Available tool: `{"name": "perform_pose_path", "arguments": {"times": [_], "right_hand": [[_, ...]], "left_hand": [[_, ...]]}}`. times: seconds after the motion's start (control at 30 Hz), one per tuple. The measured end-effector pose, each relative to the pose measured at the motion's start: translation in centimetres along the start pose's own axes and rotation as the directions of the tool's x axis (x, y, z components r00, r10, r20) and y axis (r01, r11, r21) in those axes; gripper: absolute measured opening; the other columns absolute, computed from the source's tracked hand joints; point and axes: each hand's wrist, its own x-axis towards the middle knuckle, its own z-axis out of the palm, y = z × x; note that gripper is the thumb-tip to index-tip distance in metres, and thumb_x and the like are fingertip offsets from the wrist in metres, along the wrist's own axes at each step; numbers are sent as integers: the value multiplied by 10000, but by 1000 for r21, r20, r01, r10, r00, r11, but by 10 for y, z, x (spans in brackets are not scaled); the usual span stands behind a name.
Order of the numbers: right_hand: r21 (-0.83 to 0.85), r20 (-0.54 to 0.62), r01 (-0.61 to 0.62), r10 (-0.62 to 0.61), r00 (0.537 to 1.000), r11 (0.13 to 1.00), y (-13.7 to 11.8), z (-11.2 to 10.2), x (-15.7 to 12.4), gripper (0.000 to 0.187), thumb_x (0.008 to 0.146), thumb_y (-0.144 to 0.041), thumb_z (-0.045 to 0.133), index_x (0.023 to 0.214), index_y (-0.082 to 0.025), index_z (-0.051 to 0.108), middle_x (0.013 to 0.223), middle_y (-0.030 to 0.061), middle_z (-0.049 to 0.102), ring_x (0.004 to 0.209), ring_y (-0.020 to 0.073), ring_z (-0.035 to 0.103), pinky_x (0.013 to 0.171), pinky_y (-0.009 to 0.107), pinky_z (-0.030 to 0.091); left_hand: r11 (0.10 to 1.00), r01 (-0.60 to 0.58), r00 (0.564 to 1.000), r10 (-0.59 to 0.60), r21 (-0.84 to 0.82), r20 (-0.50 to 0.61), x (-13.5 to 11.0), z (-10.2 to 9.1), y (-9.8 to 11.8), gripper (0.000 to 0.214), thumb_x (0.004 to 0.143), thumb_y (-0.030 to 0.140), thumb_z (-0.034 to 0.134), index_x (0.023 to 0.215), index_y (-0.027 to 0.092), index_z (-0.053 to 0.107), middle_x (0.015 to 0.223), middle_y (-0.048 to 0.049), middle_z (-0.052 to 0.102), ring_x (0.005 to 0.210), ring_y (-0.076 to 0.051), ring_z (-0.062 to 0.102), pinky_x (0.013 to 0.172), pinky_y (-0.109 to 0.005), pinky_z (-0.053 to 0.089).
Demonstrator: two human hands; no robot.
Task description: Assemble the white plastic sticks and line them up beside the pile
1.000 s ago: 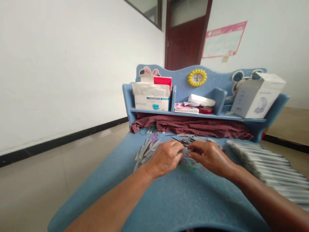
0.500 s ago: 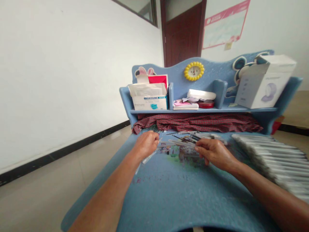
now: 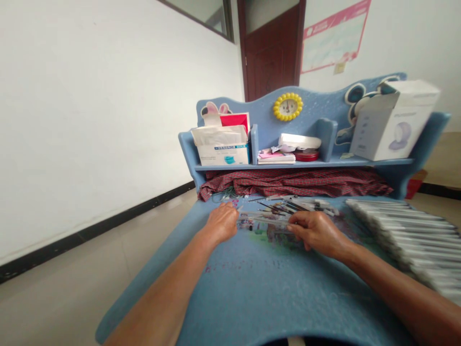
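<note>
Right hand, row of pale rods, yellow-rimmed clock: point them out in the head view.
Right hand (image 3: 321, 234): head view, back of the hand.
Row of pale rods (image 3: 412, 242): head view, upper side, mid-row.
Yellow-rimmed clock (image 3: 287, 106): head view, middle of the dial.

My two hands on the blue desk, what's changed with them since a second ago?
They have drawn apart: the left hand moved left, and whether it holds anything is hidden. The right hand shifted slightly right, its fingertips now seeming to pinch a thin clear stick. The mask box, yellow clock and plaid cloth stayed in place.
</note>
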Motion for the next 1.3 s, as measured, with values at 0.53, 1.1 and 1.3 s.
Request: {"name": "perform_pose_path", "arguments": {"times": [0.53,1.1,1.3], "right_hand": [[-40,-38,8,-10,999,999,0,-1,1,200,817,-288,442,744,-157,573,550,-27,510,392,80,493,398,189,338],[185,17,40,-43,999,982,-1,-10,1,216,817,-340,466,720,-158,531,538,-38,509,370,79,499,375,189,365],[258,44,20,-32,999,966,-11,5,-5,238,828,-360,449,697,-166,491,538,-35,513,357,72,474,353,183,338]], "left_hand": [[967,-208,969,183,-150,-168,3,-2,-6,126,797,199,477,807,185,601,852,-44,573,829,-176,530,740,-273,395],[305,-40,993,-90,-952,-70,0,-14,3,199,705,328,592,773,145,628,601,6,562,469,-70,445,399,-166,309],[20,15,977,-212,-1000,11,3,-8,5,248,685,377,647,699,147,556,474,55,485,371,-27,361,354,-129,233]]}}
